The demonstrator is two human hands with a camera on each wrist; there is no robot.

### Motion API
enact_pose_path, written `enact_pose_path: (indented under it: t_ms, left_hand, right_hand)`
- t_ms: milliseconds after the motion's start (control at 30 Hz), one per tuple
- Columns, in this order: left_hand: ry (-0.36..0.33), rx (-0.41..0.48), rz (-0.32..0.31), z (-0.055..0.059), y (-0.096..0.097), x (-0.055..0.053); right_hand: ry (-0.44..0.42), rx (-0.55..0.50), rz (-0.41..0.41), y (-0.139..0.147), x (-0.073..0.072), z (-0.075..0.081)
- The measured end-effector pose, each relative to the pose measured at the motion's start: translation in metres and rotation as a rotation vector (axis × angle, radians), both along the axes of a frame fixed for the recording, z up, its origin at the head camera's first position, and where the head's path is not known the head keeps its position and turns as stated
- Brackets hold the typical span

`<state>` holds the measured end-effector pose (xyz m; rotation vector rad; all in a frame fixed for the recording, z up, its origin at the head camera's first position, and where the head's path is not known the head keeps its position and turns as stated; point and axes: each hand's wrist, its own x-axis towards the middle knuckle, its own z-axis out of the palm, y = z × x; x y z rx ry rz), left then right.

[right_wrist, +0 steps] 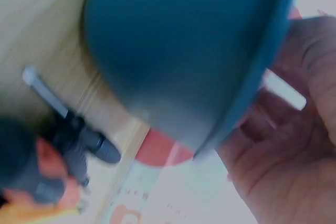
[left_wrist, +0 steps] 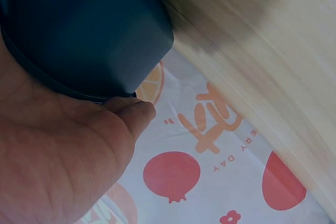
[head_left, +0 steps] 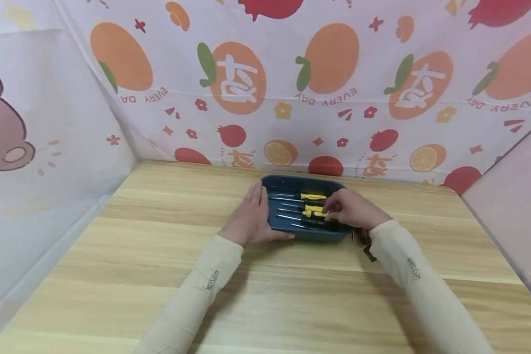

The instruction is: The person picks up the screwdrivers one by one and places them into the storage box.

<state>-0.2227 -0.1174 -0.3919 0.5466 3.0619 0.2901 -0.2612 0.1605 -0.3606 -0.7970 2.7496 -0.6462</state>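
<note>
While the left hand (head_left: 252, 219) grips the left end of the dark blue tray (head_left: 311, 237), the right hand (head_left: 347, 209) pinches a yellow-handled screwdriver (head_left: 319, 214) inside it, toward the right end. A light pinch, with the shaft lined up with its neighbours, should avoid knocking them. The screwdriver looks slim, its metal shaft apparently pointing left; other screwdrivers (head_left: 315, 196), yellow- and dark-handled, lie roughly parallel, mostly handles right.
</note>
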Motion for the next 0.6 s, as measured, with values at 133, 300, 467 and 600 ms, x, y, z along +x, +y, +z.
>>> enact_pose_path:
  t_ms: [133,300,467,600]
  left_hand:
    - [0.002,-0.003,-0.003,0.0,-0.001,-0.001]
    - [0.009,-0.009,-0.012,0.001,-0.001,-0.002]
    - [0.005,-0.012,-0.016,0.002,-0.001,-0.003]
    - [-0.002,-0.011,-0.017,0.003,-0.001,-0.005]
  right_hand:
    - [0.047,-0.055,-0.11,0.019,0.001,0.005]
    - [0.083,-0.072,-0.231,0.037,0.002,0.007]
    - [0.115,-0.045,-0.357,0.058,0.006,0.005]
    - [0.141,-0.014,-0.42,0.073,0.009,0.001]
